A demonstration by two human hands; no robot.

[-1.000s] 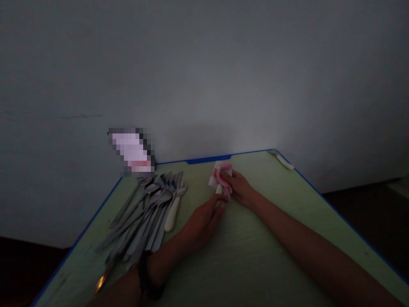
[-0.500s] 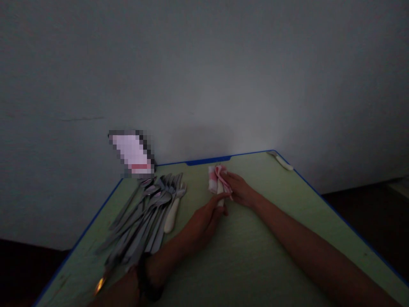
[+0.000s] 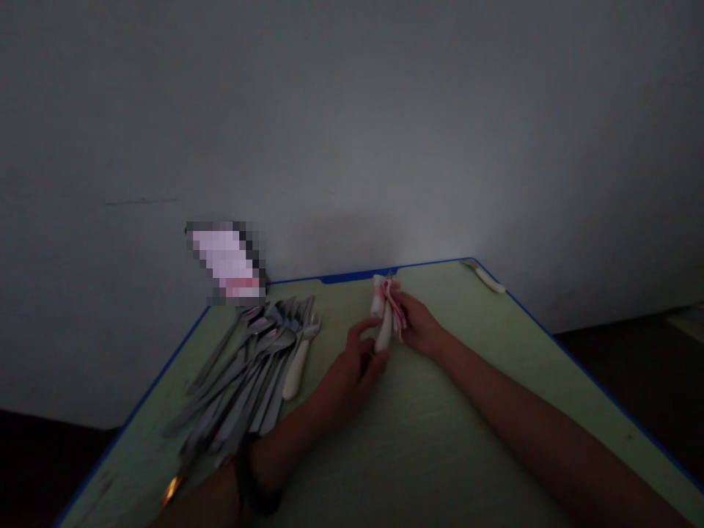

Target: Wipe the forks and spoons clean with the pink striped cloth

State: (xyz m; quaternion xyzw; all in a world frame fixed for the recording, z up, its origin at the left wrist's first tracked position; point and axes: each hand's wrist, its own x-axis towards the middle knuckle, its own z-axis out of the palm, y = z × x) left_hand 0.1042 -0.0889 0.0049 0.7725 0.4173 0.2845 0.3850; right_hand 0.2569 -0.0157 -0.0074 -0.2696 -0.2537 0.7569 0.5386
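Note:
A fork with a cream handle (image 3: pixel 384 330) is held between my two hands over the middle of the table. My left hand (image 3: pixel 360 363) closes its fingers on the lower end of that handle. Higher up, my right hand (image 3: pixel 416 323) grips a pink and white cloth (image 3: pixel 394 297) folded around the fork's upper part. Only the tine tips peek out above the cloth. Left of my left hand lies another cream-handled fork (image 3: pixel 297 370), at the edge of a pile of metal cutlery (image 3: pixel 253 367) with spoons and forks.
A phone-like device (image 3: pixel 228 260), blurred out, leans against the wall (image 3: pixel 352 132) behind the pile. Another cream-handled fork (image 3: pixel 488 280) lies at the table's far right corner. The green table (image 3: pixel 467 455) has a blue edge.
Both hands have shifted slightly right with the fork and cloth. My left thumb and fingers have changed their hold, and more of the handle shows.

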